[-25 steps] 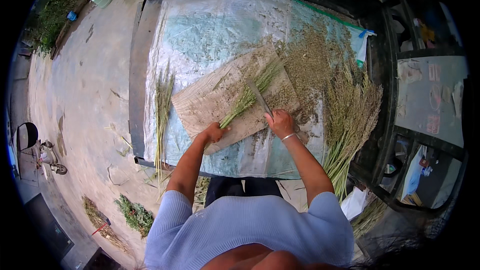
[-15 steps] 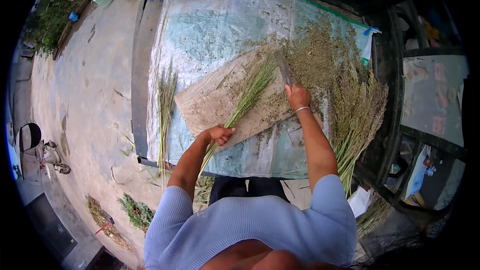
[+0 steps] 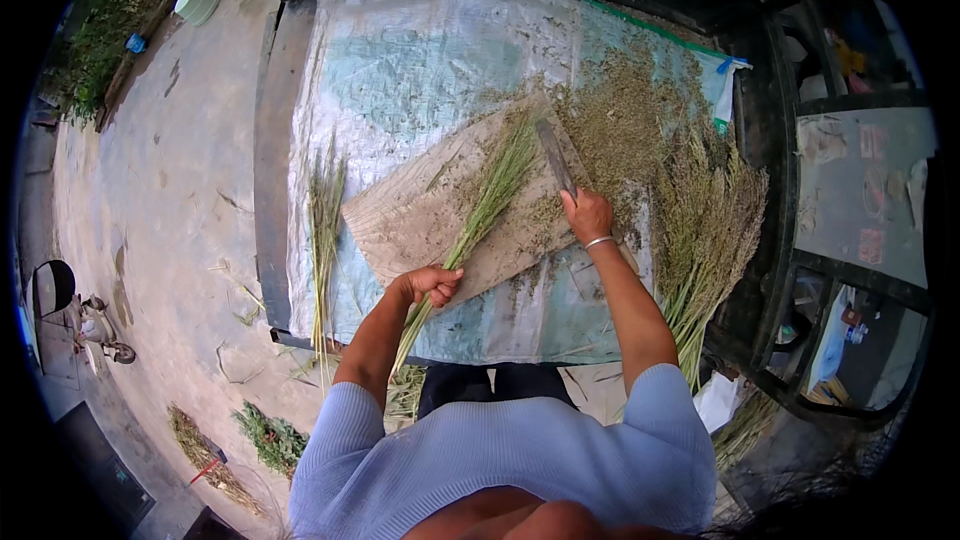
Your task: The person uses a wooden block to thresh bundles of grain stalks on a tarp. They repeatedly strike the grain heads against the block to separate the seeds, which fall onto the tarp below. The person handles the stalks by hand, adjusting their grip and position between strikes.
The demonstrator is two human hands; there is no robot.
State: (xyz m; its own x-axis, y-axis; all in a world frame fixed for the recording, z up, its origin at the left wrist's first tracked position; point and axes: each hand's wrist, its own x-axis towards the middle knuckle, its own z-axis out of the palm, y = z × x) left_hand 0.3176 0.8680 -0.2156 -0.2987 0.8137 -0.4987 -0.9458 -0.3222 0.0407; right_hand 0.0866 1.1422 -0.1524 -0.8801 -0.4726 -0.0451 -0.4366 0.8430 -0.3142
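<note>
Closed round the stalks of a green plant bunch (image 3: 490,198) is my left hand (image 3: 430,286), at the lower edge of a wooden board (image 3: 395,185). The bunch's seed heads lie slantwise up the board. My right hand (image 3: 587,216) grips the near end of a long, flat, dark tool like a knife blade (image 3: 555,156), held over the board's upper right part. The tool points up and left, just right of the seed heads; whether it touches the board, I cannot tell. Loose seed and chaff (image 3: 625,115) lie beside and on the board.
A pale blue and white sheet (image 3: 420,60) lies under the board. To the right rests a large brownish bunch of stalks (image 3: 710,230); a thinner bunch (image 3: 325,230) lies left. Dark metal framing (image 3: 755,170) bounds the right side. A scooter (image 3: 98,328) stands far left.
My right hand has shifted slightly left and nearer me, and the tool's tip has moved down and left, closer to the seed heads. My left hand keeps its hold on the bunch.
</note>
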